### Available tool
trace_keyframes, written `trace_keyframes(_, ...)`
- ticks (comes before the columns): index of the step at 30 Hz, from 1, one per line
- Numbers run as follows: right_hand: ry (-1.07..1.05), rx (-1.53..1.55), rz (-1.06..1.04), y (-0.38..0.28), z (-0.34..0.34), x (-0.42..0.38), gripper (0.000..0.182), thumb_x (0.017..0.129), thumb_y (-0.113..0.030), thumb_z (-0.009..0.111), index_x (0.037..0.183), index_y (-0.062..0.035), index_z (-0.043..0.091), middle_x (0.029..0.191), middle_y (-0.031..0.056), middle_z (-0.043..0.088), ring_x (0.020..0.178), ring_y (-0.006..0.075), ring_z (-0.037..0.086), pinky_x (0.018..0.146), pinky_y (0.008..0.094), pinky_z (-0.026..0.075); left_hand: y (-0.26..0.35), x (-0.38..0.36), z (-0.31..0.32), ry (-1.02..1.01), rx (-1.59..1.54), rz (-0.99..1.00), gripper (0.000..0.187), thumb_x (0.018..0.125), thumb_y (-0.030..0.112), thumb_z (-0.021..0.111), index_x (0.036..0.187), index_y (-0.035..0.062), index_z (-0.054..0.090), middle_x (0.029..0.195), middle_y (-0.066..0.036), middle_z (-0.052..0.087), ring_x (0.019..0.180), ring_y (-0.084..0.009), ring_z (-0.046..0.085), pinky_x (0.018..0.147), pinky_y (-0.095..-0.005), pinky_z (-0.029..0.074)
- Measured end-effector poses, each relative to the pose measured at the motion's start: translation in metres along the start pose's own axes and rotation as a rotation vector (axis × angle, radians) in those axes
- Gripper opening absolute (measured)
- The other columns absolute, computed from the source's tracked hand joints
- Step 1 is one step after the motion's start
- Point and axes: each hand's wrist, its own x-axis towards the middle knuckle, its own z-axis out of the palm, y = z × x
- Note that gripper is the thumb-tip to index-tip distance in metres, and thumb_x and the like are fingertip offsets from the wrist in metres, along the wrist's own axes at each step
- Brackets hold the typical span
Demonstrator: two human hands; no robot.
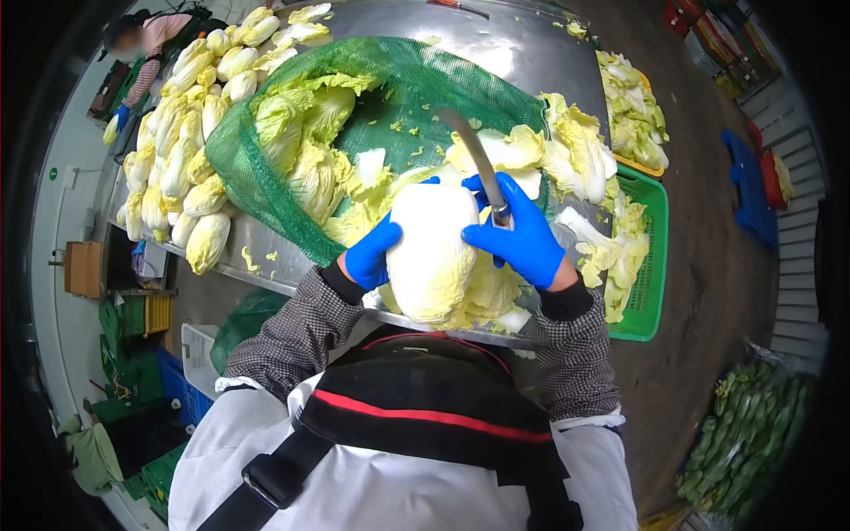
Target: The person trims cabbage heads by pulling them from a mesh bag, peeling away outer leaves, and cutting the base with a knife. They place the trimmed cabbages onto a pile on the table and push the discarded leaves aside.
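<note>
A pale napa cabbage (431, 257) is held up in front of me, above the table's near edge. My left hand (372, 252), in a blue glove, is closed against its left side. My right hand (524, 232), gloved the same way, grips a knife (476, 152) with a curved blade pointing up and away. The thumb of that hand also touches the cabbage's right side. Beyond them lies a green mesh bag (252, 199) with several leafy cabbages (312, 177) inside its opening. Loose outer leaves (509, 152) lie around both hands.
Trimmed cabbages (181, 146) are piled on the metal table (567, 53) at left. A green crate (651, 257) with leaves stands at right, near another leaf-filled container (630, 115). Another person (150, 44) works at the far left. Bagged green vegetables (744, 434) lie on the floor.
</note>
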Motion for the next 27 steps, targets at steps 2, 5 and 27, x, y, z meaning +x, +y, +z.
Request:
trace_keyframes(2,0.011,0.008,-0.006,0.011,0.006,0.003,0.047,0.071,-0.020,0.072,0.110,-0.0101,0.047,0.089,0.0005,0.049,0.069,0.0055,0.047,0.053,0.0200,0.042,-0.011,0.001,-0.009,0.138,-0.096,-0.054,0.080,0.077,0.041,0.060,0.137,0.0040,0.022,0.133,-0.013,0.038,0.123,-0.0255,0.038,0.102,-0.0382,0.031)
trace_keyframes(5,0.011,0.061,-0.086,0.031,0.011,0.001,0.029,0.074,-0.017,0.064,0.097,-0.0094,0.048,0.085,0.0005,0.049,0.065,0.0065,0.049,0.048,0.0202,0.043,-0.018,-0.008,-0.019,0.162,-0.167,-0.124,0.069,0.084,0.042,0.053,0.135,0.0037,0.028,0.131,-0.014,0.041,0.119,-0.0273,0.043,0.100,-0.0384,0.034)
trace_keyframes(27,0.128,-0.129,-0.342,0.046,0.020,0.003,0.075,0.070,-0.025,0.075,0.132,-0.0079,0.036,0.109,0.0073,0.054,0.088,0.0126,0.053,0.080,0.0271,0.044,0.008,-0.001,-0.004,0.249,0.469,0.100,0.088,0.065,0.028,0.074,0.134,0.0025,0.026,0.132,-0.011,0.037,0.123,-0.0218,0.035,0.101,-0.0354,0.031)
